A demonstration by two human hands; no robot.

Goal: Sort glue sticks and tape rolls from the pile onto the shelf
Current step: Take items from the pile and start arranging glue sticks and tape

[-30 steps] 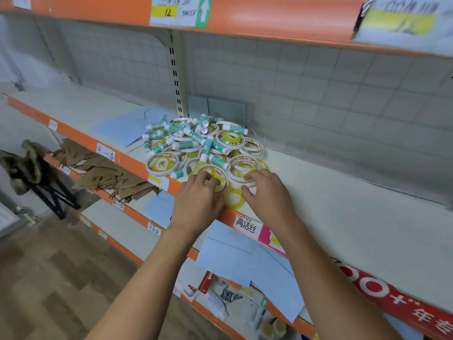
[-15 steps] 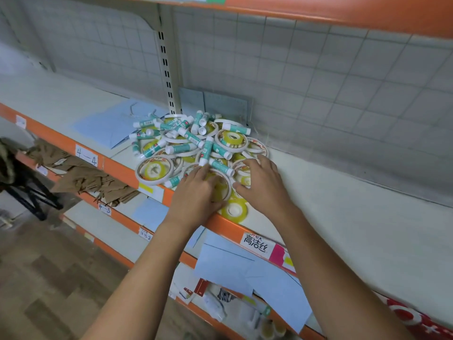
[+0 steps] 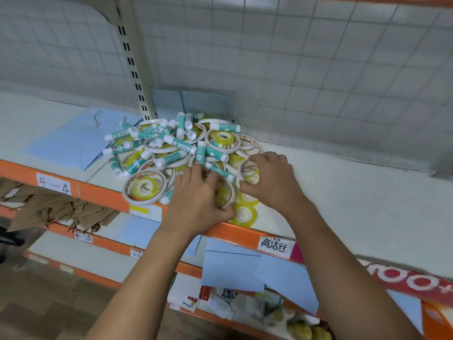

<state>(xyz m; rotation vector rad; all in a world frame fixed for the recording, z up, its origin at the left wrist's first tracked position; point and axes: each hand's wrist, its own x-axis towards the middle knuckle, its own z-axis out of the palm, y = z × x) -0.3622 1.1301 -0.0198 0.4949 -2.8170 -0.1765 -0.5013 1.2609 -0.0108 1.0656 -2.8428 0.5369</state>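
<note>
A pile of teal-and-white glue sticks (image 3: 175, 141) and white tape rolls with yellow-green cores (image 3: 145, 187) lies on the white shelf (image 3: 343, 204) by its orange front edge. My left hand (image 3: 196, 200) grips a tape roll (image 3: 226, 192) at the pile's near side, thumb under its rim. My right hand (image 3: 269, 182) curls its fingers round another tape roll (image 3: 248, 171) just to the right. One flat roll (image 3: 244, 213) lies below both hands at the shelf edge.
A blue paper sheet (image 3: 71, 143) lies on the shelf left of the pile. A slotted upright post (image 3: 133, 67) and wire-grid back wall stand behind. Lower shelves hold torn cardboard (image 3: 49, 207), blue sheets (image 3: 232, 268) and small goods.
Both hands have moved further into the pile; the left now has hold of a tape roll and the right closes on another. The camera has come closer and tilted down.
</note>
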